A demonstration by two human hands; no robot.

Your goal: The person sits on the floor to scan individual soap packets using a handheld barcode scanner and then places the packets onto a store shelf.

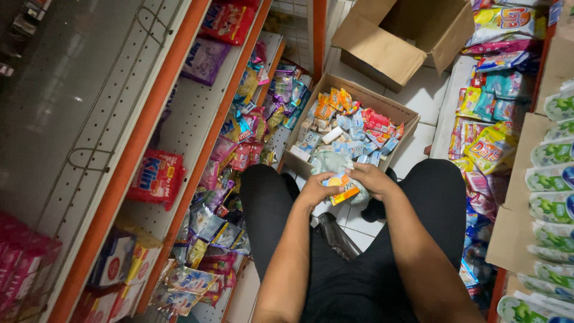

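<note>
I had both hands closed on an orange sachet strip: left hand and right hand pinched it above my lap, just before the open sachet box. Sorting step, I judged; next needed a clean separation.

Glossy plastic sachets fill a matt brown cardboard box. The shelves are perforated painted metal with smooth orange edges; the floor tiles shine.

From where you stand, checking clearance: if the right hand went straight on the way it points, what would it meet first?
The right hand points toward the left hand; it would likely meet the orange-and-blue packet both hands hold, then that hand.
</note>
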